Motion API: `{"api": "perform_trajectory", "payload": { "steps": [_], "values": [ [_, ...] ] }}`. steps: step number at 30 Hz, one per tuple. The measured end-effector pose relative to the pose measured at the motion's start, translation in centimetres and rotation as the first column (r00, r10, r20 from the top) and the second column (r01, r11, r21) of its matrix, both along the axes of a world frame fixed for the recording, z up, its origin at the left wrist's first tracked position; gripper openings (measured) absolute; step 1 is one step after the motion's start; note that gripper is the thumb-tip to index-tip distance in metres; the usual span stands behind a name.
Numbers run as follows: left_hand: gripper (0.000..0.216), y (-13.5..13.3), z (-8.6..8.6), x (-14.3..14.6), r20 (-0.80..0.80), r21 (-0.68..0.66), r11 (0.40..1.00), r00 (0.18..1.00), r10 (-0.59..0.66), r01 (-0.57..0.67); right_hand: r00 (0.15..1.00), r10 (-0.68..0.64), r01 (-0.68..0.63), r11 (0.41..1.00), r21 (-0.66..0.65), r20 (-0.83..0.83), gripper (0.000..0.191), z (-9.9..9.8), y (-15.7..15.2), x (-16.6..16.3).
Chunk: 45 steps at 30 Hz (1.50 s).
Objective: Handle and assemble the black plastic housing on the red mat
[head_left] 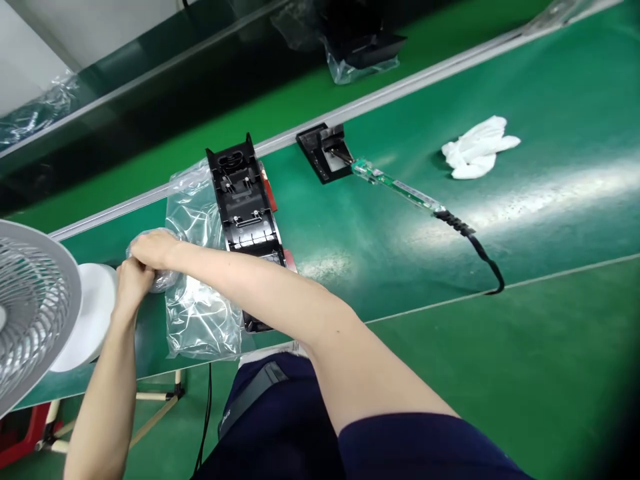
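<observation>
Both hands meet at the left end of the green belt, close to its near edge. The right hand reaches across from the right with its fingers curled down over a bunched part of a clear plastic bag, and the left hand comes up from below with its fingers closed on the same bunch; the two hands touch each other. The rest of the bag lies flat and crumpled on the belt, running from the hands toward the near edge, where it slightly overhangs. Just right of the bag, partly under the right forearm, lies a long black plastic housing with its open side up. To the left the room is tight: a white fan with a round white base stands right beside the hands. To the right the belt is wide, with only a small black part joined to a narrow circuit board and black cord, and a crumpled white glove well apart. A metal rail bounds the belt's far side; beyond it lies another bagged black part. Below the near edge is green floor.
</observation>
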<state>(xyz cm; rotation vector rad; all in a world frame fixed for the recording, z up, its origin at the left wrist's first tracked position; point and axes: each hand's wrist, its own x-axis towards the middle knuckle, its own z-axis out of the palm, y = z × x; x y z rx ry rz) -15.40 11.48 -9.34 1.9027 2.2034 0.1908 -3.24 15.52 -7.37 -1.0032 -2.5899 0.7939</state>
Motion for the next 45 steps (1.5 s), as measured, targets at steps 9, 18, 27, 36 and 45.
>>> {"api": "perform_trajectory", "payload": {
  "steps": [9, 18, 27, 36, 45],
  "values": [
    [0.021, -3.2, 2.6, 3.2, 0.797, 0.185, 0.927, 0.602, 0.053, -0.327, 0.876, -0.234, 0.282, 0.958, 0.053, -0.422, 0.016, 5.6, -5.5, 9.9],
    [0.035, -13.4, 3.2, 11.5, 0.901, -0.368, 0.927, -0.274, 0.337, -0.072, 0.095, -0.921, -0.262, 0.342, -0.902, -0.377, 0.026, 1.4, -17.1, 15.6],
    [0.031, -13.7, 3.0, 14.5, 0.757, -0.474, 0.867, -0.432, 0.490, 0.153, 0.001, -0.915, -0.414, 0.368, -0.833, -0.404, 0.014, 0.5, -19.1, 16.1],
    [0.018, -13.5, 2.6, 14.4, 0.813, -0.395, 0.903, -0.393, 0.430, 0.170, 0.050, -0.863, -0.147, 0.491, -0.859, -0.502, 0.007, -0.4, -19.5, 17.6],
    [0.013, -13.4, 1.1, 13.7, 0.955, -0.259, 0.966, -0.150, 0.255, -0.007, 0.624, -0.603, 0.759, 0.620, 0.201, -0.497, 0.010, -3.1, -17.2, 20.1]
  ]
}}
